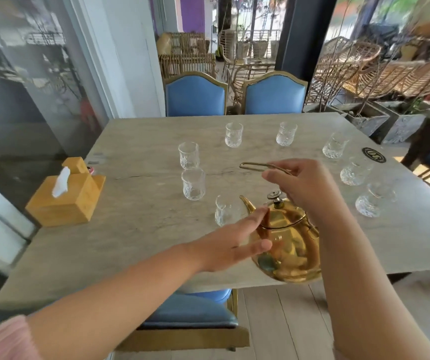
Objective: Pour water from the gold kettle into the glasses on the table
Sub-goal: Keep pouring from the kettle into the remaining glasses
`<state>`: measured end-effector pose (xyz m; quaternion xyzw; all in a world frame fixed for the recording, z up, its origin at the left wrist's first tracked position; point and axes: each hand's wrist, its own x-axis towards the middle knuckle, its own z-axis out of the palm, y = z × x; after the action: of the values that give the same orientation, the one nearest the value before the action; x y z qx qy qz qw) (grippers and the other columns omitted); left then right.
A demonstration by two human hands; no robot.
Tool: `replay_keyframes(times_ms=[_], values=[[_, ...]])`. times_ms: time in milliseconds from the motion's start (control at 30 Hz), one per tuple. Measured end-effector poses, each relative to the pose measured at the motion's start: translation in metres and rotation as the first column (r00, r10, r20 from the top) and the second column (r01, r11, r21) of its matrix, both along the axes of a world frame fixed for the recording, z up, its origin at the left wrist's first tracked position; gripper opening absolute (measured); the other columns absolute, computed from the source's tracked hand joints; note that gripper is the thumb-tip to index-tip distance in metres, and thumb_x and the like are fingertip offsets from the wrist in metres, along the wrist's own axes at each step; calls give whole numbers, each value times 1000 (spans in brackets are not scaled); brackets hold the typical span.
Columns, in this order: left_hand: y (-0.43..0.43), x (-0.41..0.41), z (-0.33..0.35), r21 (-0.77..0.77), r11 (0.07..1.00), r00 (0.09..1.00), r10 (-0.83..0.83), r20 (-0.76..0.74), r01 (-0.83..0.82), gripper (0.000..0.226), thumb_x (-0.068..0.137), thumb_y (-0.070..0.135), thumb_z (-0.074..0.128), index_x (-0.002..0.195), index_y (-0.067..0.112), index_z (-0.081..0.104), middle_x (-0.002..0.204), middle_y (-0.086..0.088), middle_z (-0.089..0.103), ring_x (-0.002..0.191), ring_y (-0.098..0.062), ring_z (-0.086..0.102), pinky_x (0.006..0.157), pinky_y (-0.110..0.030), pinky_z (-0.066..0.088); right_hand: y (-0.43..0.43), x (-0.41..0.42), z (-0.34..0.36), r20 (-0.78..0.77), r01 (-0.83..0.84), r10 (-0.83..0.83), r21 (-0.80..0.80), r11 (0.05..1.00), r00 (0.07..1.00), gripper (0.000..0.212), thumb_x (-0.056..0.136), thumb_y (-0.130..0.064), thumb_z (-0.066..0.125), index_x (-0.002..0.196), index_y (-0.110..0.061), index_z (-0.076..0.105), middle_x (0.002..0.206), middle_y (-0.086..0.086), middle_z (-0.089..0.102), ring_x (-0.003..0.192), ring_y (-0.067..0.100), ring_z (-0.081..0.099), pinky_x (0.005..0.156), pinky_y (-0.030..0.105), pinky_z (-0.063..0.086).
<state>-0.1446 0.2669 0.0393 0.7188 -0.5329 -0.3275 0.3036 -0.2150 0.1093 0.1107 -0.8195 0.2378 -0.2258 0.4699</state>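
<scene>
So the gold kettle (286,240) sits near the front edge of the pale stone-look bench (136,216), round shiny belly, curved spout, little knobbed lid. Right hand (304,188) is pinched shut on its thin wire handle (255,166), raised above the lid. Left hand (232,242) is open and flat, fingers just touching the kettle's side. Eight cut-crystal glasses (193,183) ring it in an arc, nearest one just beside the spout. Wooden tissue box (66,196) off left

The right hand (304,188) grips the gold kettle's (286,245) handle at the desk's (136,229) near edge; the left hand (232,242), fingers spread, touches its side.
</scene>
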Motion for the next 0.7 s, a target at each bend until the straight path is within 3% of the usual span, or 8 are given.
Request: replay_keyframes(times_ms=[100, 167, 267, 333, 400, 533, 700], values=[[5, 10, -3, -26, 999, 1000, -18, -3, 18, 74, 89, 59, 32, 147, 39, -8, 149, 27, -4, 140, 7, 4, 113, -18, 7, 10, 15, 4, -49, 1, -3, -42, 999, 999, 34, 80, -30, 72, 111, -18, 72, 65, -18, 52, 54, -5, 44, 54, 15, 34], [6, 13, -6, -69, 997, 999, -21, -44, 17, 63, 90, 59, 32, 139, 55, -7, 147, 34, -1, 140, 7, 8, 112, -15, 10, 14, 25, 8, -82, -7, 2, -60, 998, 997, 31, 80, -27, 72, 109, -18, 73, 62, -15, 53, 52, -2, 44, 51, 15, 34], [7, 15, -8, -108, 994, 993, 9, -120, -22, 52, 85, 68, 31, 119, 77, -6, 134, 53, 1, 132, 23, 6, 106, -4, 9, 18, 38, 12, -143, -32, 20, -88, 996, 990, 29, 80, -24, 72, 107, -16, 74, 56, -8, 53, 46, 5, 42, 43, 13, 34], [6, 16, -10, -123, 991, 989, 26, -148, -45, 54, 81, 75, 29, 121, 76, -6, 137, 50, 0, 134, 21, 5, 109, -9, 8, 18, 46, 14, -181, -47, 28, -104, 993, 983, 30, 80, -24, 72, 109, -14, 73, 57, -9, 52, 44, 2, 43, 43, 14, 33], [4, 18, -14, -130, 990, 988, 41, -148, -60, 54, 78, 79, 27, 120, 78, -8, 139, 46, 0, 138, 10, 6, 114, -20, 8, 18, 53, 16, -209, -58, 33, -114, 992, 977, 29, 80, -23, 73, 107, -12, 74, 57, -13, 50, 42, -1, 42, 47, 16, 32], [1, 22, -21, -134, 988, 985, 51, -165, -74, 56, 77, 82, 26, 120, 78, -10, 148, 33, -3, 143, 0, 2, 120, -35, 5, 19, 64, 19, -262, -98, 63, -122, 988, 963, 20, 80, -18, 72, 93, -4, 76, 53, -2, 48, 45, 10, 37, 46, 21, 33], [-2, 23, -21, -99, 990, 976, 77, -203, -99, 73, 78, 80, 25, 136, 57, -12, 155, 25, -5, 143, 0, -3, 119, -34, 3, 19, 73, 22, -315, -134, 87, -129, 983, 945, 17, 79, -18, 73, 94, -11, 76, 53, -3, 51, 45, 9, 40, 42, 16, 36]])
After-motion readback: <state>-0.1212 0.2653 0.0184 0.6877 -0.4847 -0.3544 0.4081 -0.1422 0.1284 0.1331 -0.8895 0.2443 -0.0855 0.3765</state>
